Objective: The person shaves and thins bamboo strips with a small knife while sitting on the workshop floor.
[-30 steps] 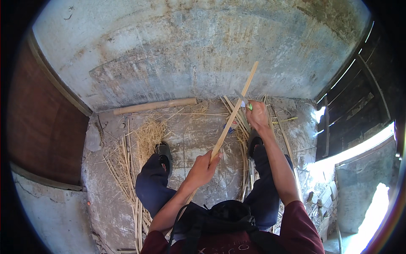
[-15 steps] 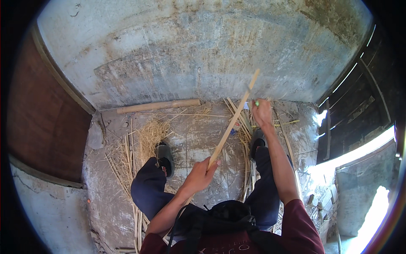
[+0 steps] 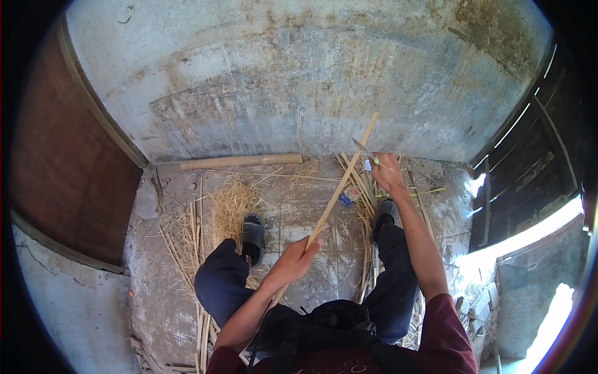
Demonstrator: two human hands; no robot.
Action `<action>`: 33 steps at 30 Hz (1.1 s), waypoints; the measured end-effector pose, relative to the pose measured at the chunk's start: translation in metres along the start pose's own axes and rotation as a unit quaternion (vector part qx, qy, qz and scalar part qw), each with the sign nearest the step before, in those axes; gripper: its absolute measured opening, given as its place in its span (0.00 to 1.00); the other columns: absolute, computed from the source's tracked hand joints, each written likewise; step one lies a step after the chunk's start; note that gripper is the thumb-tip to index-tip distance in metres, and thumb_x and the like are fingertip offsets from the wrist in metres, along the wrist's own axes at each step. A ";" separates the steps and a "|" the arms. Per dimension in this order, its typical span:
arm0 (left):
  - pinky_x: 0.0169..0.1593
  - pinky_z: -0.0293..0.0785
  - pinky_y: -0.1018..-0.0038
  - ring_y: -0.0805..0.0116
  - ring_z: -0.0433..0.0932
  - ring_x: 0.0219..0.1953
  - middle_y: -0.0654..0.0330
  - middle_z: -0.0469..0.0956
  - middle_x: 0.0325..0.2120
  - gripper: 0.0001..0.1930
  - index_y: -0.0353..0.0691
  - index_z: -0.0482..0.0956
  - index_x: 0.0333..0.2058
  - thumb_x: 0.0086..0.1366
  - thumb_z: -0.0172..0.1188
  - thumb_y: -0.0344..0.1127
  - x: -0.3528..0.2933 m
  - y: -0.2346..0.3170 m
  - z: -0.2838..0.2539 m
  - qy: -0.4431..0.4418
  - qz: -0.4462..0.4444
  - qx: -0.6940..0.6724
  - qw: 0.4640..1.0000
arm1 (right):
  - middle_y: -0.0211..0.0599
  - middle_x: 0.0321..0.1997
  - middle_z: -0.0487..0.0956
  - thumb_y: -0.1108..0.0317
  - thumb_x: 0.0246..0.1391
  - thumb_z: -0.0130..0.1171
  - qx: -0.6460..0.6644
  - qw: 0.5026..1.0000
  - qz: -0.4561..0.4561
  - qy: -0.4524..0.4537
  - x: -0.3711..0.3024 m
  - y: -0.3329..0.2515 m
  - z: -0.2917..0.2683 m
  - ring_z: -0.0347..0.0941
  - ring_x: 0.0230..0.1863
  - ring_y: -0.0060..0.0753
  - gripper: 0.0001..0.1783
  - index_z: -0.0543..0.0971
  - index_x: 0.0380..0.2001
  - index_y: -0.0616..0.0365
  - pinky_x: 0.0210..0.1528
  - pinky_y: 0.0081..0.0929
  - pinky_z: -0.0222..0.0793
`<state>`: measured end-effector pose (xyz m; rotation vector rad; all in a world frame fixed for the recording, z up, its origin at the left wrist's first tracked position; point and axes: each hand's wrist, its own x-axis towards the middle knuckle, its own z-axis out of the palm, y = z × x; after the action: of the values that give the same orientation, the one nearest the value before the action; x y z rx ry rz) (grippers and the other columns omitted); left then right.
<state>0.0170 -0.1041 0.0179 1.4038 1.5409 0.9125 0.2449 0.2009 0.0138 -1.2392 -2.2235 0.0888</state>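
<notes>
A long, flat bamboo strip (image 3: pixel 336 192) slants up and away to the right from my lap. My left hand (image 3: pixel 293 260) is closed round its lower part, and the strip's near end runs back along my forearm. In my right hand (image 3: pixel 389 172) is a knife (image 3: pixel 366 150) with a green handle, gripped in closed fingers. Its blade points left and crosses the strip a little below the far tip. Whether the edge touches the strip I cannot tell.
Straw-like shavings (image 3: pixel 230 202) are heaped by my left shoe (image 3: pixel 253 234). Along the wall's foot lies a thick bamboo pole (image 3: pixel 242 161). More strips (image 3: pixel 200 243) lie on both sides. A small blue packet (image 3: pixel 346 199) rests near my right shoe (image 3: pixel 385 215). Rubble (image 3: pixel 481 304) is at the right.
My right hand has come slightly nearer, and the knife blade now lies across the strip pointing left. The strip's far end sits a little lower and further left.
</notes>
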 end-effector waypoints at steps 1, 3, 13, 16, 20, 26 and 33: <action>0.29 0.64 0.57 0.57 0.66 0.19 0.49 0.68 0.16 0.25 0.29 0.76 0.35 0.80 0.53 0.50 0.002 0.004 0.001 -0.002 -0.014 0.008 1.000 | 0.61 0.39 0.84 0.69 0.55 0.57 0.002 1.000 -0.016 0.025 -0.002 -0.002 0.002 0.80 0.43 0.70 0.12 0.86 0.38 0.60 0.49 0.60 0.77; 0.29 0.64 0.55 0.52 0.68 0.19 0.46 0.69 0.16 0.24 0.29 0.76 0.36 0.80 0.53 0.49 0.002 0.010 0.006 0.015 0.002 0.027 1.000 | 0.61 0.39 0.84 0.69 0.55 0.57 0.007 0.998 -0.030 0.050 -0.002 -0.006 -0.003 0.80 0.43 0.71 0.12 0.85 0.38 0.60 0.49 0.60 0.77; 0.30 0.67 0.51 0.38 0.75 0.22 0.41 0.73 0.18 0.21 0.29 0.79 0.41 0.79 0.55 0.47 -0.005 0.028 0.022 -0.001 0.003 0.069 0.998 | 0.63 0.35 0.83 0.72 0.54 0.57 0.006 0.996 0.021 0.084 0.003 0.045 -0.019 0.79 0.40 0.72 0.10 0.85 0.32 0.64 0.46 0.61 0.75; 0.31 0.67 0.52 0.40 0.75 0.22 0.41 0.73 0.19 0.22 0.28 0.80 0.43 0.80 0.54 0.47 -0.014 0.026 0.025 -0.022 -0.001 0.053 0.998 | 0.64 0.36 0.83 0.70 0.54 0.58 0.013 0.993 0.085 0.076 0.010 0.068 -0.027 0.79 0.40 0.73 0.10 0.85 0.32 0.64 0.46 0.61 0.75; 0.31 0.67 0.53 0.44 0.73 0.22 0.42 0.72 0.19 0.23 0.28 0.80 0.44 0.80 0.54 0.48 -0.012 0.020 0.025 -0.033 -0.014 0.056 0.998 | 0.66 0.36 0.83 0.67 0.56 0.59 -0.014 0.989 0.138 0.043 0.007 0.080 -0.015 0.79 0.40 0.75 0.11 0.86 0.32 0.63 0.46 0.61 0.76; 0.31 0.67 0.54 0.49 0.70 0.21 0.44 0.72 0.19 0.24 0.28 0.80 0.44 0.81 0.52 0.49 -0.014 0.008 0.022 -0.041 -0.037 0.061 0.997 | 0.67 0.37 0.83 0.65 0.56 0.59 -0.024 0.986 0.152 0.063 0.009 0.081 0.000 0.80 0.42 0.73 0.13 0.86 0.33 0.64 0.47 0.62 0.76; 0.31 0.67 0.57 0.56 0.67 0.21 0.48 0.70 0.18 0.25 0.28 0.79 0.44 0.81 0.51 0.51 -0.013 -0.006 0.022 -0.064 -0.018 0.055 0.996 | 0.69 0.39 0.83 0.63 0.57 0.59 -0.056 0.979 0.184 0.073 0.007 0.096 0.007 0.81 0.43 0.74 0.14 0.87 0.36 0.63 0.48 0.61 0.78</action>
<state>0.0354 -0.1180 0.0053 1.4774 1.5333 0.7111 0.3108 0.2621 -0.0204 -1.6533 -1.8750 0.0141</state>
